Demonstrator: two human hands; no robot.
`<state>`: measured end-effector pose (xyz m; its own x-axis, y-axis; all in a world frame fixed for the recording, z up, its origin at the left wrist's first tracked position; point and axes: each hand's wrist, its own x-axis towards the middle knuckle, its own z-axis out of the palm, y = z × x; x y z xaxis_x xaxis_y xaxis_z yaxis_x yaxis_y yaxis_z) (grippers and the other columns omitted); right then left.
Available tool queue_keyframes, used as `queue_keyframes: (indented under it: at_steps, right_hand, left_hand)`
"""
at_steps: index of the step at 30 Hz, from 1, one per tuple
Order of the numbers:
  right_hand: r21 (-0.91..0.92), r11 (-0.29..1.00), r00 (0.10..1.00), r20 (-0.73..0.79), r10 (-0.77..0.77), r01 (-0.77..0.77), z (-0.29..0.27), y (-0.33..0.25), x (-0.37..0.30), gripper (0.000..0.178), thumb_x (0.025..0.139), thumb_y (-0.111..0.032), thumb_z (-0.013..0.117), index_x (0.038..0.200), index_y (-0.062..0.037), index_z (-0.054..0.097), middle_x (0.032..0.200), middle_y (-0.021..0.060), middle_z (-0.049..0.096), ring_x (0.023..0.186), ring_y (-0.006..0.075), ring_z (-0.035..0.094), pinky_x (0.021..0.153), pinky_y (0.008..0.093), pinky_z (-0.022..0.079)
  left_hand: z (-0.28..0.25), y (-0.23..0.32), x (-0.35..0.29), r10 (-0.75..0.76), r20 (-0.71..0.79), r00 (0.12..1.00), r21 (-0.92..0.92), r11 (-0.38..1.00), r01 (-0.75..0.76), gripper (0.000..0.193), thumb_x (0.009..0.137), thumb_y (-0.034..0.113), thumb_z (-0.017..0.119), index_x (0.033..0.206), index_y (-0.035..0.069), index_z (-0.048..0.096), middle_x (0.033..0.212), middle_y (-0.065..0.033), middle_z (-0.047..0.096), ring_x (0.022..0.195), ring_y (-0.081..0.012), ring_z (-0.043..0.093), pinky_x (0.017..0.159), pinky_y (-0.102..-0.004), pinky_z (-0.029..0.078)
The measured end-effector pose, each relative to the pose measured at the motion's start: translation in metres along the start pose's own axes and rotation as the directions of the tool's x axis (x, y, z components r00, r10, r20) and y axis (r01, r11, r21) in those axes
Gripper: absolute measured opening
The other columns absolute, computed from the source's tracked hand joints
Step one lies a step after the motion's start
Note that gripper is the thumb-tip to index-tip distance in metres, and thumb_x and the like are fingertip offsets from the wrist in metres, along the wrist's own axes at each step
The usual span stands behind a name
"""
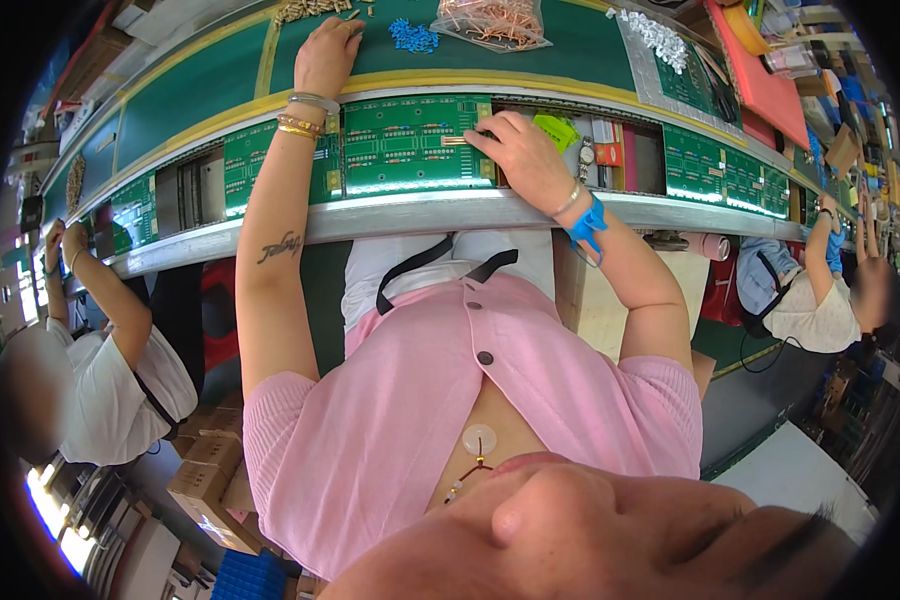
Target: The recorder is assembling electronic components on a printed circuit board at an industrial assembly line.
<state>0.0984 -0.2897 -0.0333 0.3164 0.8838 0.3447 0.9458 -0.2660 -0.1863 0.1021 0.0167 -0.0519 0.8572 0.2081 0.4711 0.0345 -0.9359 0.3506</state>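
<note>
A green circuit board (400, 165) lies in the rail in front of me, with rows of small parts and a copper-coloured piece (454, 141) on it. My right hand (532, 160) is over the board's right end, fingers curled, tips beside that copper-coloured piece; anything between them is hidden. Farther out, my left hand (327, 58) reaches across the rail to the green bench top. Its fingers are drawn together near a pile of small tan parts (315, 9); what they pinch is too small to make out. Small blue parts (413, 36) lie just right of it.
A clear bag of copper-coloured wire pieces (492, 20) and small white parts (658, 40) lie along the far side. More circuit boards (722, 172) sit in the rail. A metal edge (430, 212) runs before me. Co-workers (120, 375) sit on both sides.
</note>
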Motion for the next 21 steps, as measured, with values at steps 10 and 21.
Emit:
queue_keyframes:
  at_steps: [10,21]
  right_hand:
    - [0.128,0.985,0.987,-0.096,0.129,-0.117,-0.002,0.010,0.005,0.033,0.069,0.000,0.052,0.100,-0.0090,0.062,0.093,0.0067,0.056,0.089,0.0248,0.052,0.076,0.0335,0.045]
    - [-0.145,0.792,0.757,-0.435,0.487,-0.593,-0.047,0.190,-0.007,0.019,0.081,-0.015,0.053,0.095,-0.0153,0.065,0.084,0.0087,0.061,0.078,0.0290,0.057,0.067,0.0387,0.047]
  left_hand:
    - [0.004,0.051,0.002,0.181,0.054,0.982,-0.059,0.982,-0.178,0.011,0.074,0.021,0.066,0.081,0.013,0.067,0.087,-0.0001,0.058,0.087,-0.0223,0.054,0.073,-0.0332,0.046]
    - [0.011,0.044,0.011,0.205,0.184,0.961,-0.106,0.977,-0.187,0.010,0.072,0.020,0.067,0.076,0.012,0.067,0.083,-0.0024,0.058,0.088,-0.0237,0.053,0.076,-0.0347,0.046]
